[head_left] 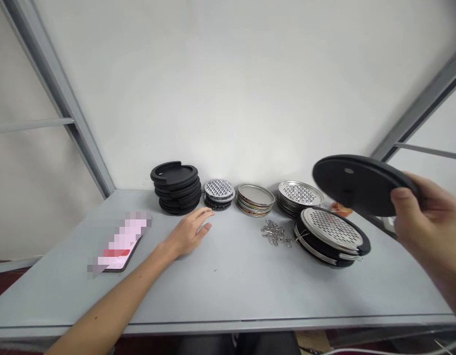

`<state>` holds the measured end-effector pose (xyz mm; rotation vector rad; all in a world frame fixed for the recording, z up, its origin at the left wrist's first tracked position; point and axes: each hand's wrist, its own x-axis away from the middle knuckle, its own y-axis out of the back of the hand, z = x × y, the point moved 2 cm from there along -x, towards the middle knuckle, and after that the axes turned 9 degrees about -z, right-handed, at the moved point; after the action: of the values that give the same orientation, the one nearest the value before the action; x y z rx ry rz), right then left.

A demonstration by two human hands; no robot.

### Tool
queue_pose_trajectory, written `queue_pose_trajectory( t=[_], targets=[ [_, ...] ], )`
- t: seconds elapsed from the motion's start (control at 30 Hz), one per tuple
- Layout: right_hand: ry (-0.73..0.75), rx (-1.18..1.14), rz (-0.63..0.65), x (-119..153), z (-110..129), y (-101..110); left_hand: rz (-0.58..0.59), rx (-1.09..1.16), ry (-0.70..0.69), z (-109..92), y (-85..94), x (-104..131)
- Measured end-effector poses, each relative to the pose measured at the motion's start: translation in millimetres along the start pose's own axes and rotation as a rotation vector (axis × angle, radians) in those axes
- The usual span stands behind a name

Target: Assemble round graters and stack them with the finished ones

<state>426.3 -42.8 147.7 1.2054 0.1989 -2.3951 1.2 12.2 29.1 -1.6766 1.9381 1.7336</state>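
Note:
Raised at the right, my right hand [420,207] grips a round black disc [355,185] by its edge, thumb on the near face; a small light dot shows on that face. Below the disc stand assembled graters [333,229], black rings with perforated metal plates on top, slightly tilted. My left hand [192,231] rests low over the table with fingers stretched out and holds nothing. Close to it are a stack of black round bases [178,190] with notched rims and a short stack of small metal grater plates [219,192].
Along the wall stand a pile of flat round metal discs [255,199] and a pile of larger grater plates [299,195]. Loose wire clips [275,232] lie mid-table. A phone [124,244] is at the left. An orange item [340,209] sits behind the graters. Metal posts [76,123] frame the table.

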Motion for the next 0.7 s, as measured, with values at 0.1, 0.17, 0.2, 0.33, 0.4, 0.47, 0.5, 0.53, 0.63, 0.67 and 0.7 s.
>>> queue_pose_trajectory(
  t=[0.1, 0.17, 0.2, 0.33, 0.4, 0.47, 0.5, 0.53, 0.63, 0.67, 0.7],
  targets=[
    [0.357, 0.299, 0.172, -3.9, -24.8, 15.4, 0.018, -0.013, -0.014, -2.3, -2.2, 0.1],
    [0.471, 0.325, 0.268, 1.1, -47.0, 17.8, 0.032, -0.021, -0.025, -3.5, -3.3, 0.2],
    [0.512, 0.298, 0.284, 5.0, -57.5, 18.3, 0.039, -0.024, -0.028, -3.9, -3.7, 0.2],
    [0.702, 0.2, 0.358, 26.4, -83.7, 18.2, 0.055, -0.028, -0.022, -4.2, -3.8, 0.6],
    [0.808, 0.227, 0.388, 36.6, -85.7, 18.4, 0.065, -0.029, -0.008, -3.5, -4.0, 0.9],
    [0.859, 0.229, 0.406, 44.2, -83.4, 18.3, 0.075, -0.031, 0.001, -2.6, -4.8, 1.2],
    [0.874, 0.223, 0.414, 47.3, -81.7, 18.1, 0.078, -0.032, 0.002, -2.1, -5.2, 1.4],
    [0.889, 0.218, 0.43, 50.1, -80.4, 17.7, 0.078, -0.032, 0.002, -1.7, -5.6, 1.5],
    [0.904, 0.184, 0.486, 56.9, -80.5, 17.2, 0.076, -0.029, 0.001, -0.9, -6.2, 1.8],
    [0.897, 0.173, 0.506, 58.8, -82.0, 17.5, 0.076, -0.028, 0.002, -0.8, -6.3, 1.9],
    [0.884, 0.17, 0.52, 60.4, -83.9, 18.1, 0.077, -0.029, 0.002, -0.7, -6.3, 2.0]
  ],
)
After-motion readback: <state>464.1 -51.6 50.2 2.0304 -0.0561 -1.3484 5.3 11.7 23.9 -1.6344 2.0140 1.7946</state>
